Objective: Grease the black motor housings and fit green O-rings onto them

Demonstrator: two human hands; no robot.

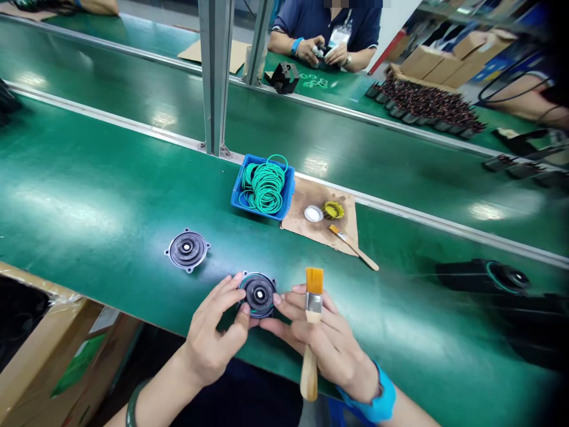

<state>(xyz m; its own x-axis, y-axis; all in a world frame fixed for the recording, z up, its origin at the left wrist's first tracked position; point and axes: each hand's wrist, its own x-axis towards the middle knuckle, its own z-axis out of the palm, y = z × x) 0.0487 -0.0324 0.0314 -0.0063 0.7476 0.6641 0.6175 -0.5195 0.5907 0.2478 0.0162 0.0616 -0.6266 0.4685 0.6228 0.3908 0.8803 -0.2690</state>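
A round black part (259,294) with small metal lugs and a bit of green ring at its edge sits at the bench's near edge. My left hand (216,338) grips its left side with thumb and fingers. From the right, my right hand (320,338) touches the same part with its fingertips and also holds a wooden-handled brush (313,302), bristles pointing away from me. A second round part (187,249) lies flat to the left. Beyond the hands stands a blue bin (237,204) of green rings (267,188).
Right of the bin, cardboard (302,188) carries a yellow pot (333,210), a white-filled lid (313,213) and another brush (353,247). Black cylinders (482,277) lie at the right. A metal post (214,77) rises behind. Across the bench, a person (326,35) handles a small part.
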